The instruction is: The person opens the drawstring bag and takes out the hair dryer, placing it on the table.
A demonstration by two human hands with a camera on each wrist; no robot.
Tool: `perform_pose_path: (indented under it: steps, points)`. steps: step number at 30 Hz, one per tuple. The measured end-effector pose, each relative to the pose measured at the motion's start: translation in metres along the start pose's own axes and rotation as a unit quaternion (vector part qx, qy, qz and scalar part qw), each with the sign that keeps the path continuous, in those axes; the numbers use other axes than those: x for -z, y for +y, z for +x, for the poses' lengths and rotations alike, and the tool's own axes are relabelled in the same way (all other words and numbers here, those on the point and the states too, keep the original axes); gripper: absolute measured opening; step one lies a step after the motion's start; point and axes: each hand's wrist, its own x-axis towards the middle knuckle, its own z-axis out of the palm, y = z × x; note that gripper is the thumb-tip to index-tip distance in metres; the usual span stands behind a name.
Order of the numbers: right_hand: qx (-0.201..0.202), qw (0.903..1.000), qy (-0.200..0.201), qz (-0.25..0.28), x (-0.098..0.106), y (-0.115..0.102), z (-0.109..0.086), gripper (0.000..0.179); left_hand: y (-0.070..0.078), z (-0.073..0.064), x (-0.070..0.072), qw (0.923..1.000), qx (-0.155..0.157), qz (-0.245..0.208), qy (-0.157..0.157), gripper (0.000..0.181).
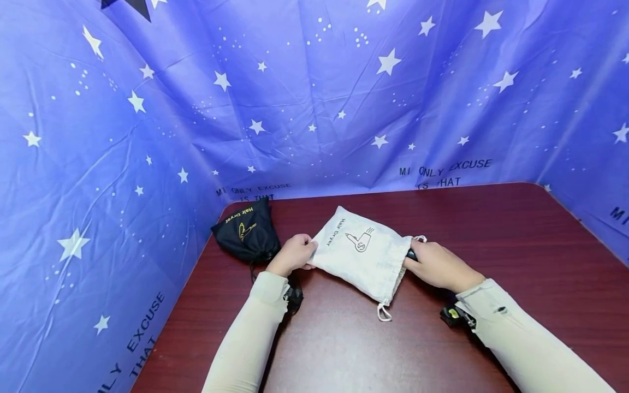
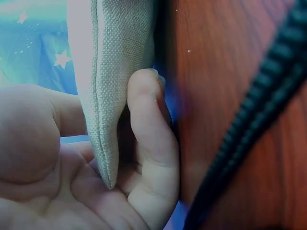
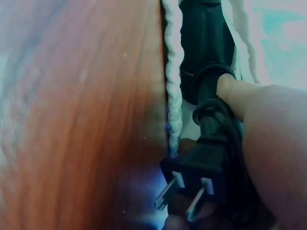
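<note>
A white cloth drawstring bag [image 1: 344, 262] printed "Hair Dryer" lies across the middle of the table. My left hand [image 1: 294, 254] grips its bottom corner; in the left wrist view the seamed corner [image 2: 103, 120] sits between thumb and curled fingers. At the bag's mouth, my right hand [image 1: 442, 265] holds a black hair dryer by its handle end and wrapped cord. In the right wrist view the dark dryer body [image 3: 204, 38] reaches into the opening, while the two-pin plug [image 3: 194, 167] sticks out toward the camera. The bag hides most of the dryer.
Left of the white bag, a black drawstring pouch [image 1: 248, 234] with gold "Hair Dryer" print lies near the table's back left corner. The reddish-brown table [image 1: 491, 224] is bordered by blue star-patterned cloth [image 1: 314, 98]. A white drawstring loop [image 1: 384, 312] hangs off the bag's near side.
</note>
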Motion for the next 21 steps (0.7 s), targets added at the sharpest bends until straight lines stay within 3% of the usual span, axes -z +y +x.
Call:
perform_pose_path:
  steps: [7,21]
  points:
    - [0.022,0.9996,0.011,0.011,-0.0020,0.0037,0.0015,0.028,0.0033,-0.0029,-0.0009,0.9994,-0.003,0.036,-0.002,0.024]
    - [0.039,0.9989,0.014,0.021,-0.0011,0.0082,0.0029,0.028,0.0049,-0.0022,0.0034,0.9991,0.006,0.041,-0.011,0.029]
